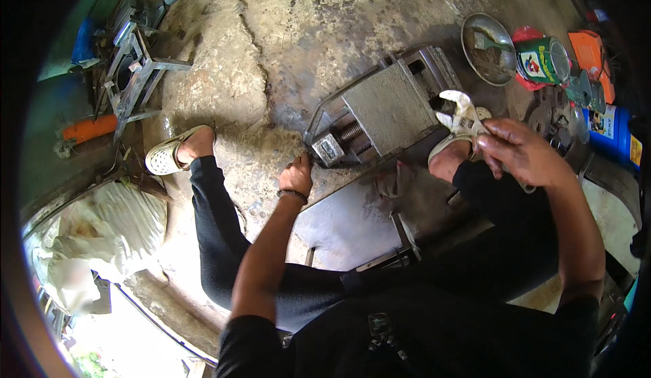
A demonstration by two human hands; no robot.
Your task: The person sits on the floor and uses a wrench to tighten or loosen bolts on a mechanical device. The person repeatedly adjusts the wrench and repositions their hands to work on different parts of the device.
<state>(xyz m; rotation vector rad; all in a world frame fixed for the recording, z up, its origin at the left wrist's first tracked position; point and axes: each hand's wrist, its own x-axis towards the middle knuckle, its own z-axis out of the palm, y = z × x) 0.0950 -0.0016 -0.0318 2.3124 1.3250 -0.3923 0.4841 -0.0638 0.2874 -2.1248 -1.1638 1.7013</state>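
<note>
A heavy grey machine vise (pixel 390 106) lies at a slant on the concrete floor in front of me, its threaded screw (pixel 350 131) showing near the left end. My left hand (pixel 296 176) is at the vise's near left corner, with its fingers curled against the metal; the fingertips are partly hidden. At the right, my right hand (pixel 522 150) is closed around the handle of an adjustable wrench (pixel 464 112). The wrench's jaw end is raised over my right foot, beside the right end of the vise.
A metal sheet (pixel 346 232) lies between my legs. Far right are a round pan (pixel 488 49) with a brush, a green can (pixel 544 61), an orange case (pixel 591 62) and a blue container (pixel 607 127). Metal stands (pixel 135 72) and an orange cylinder (pixel 89 128) occupy the left.
</note>
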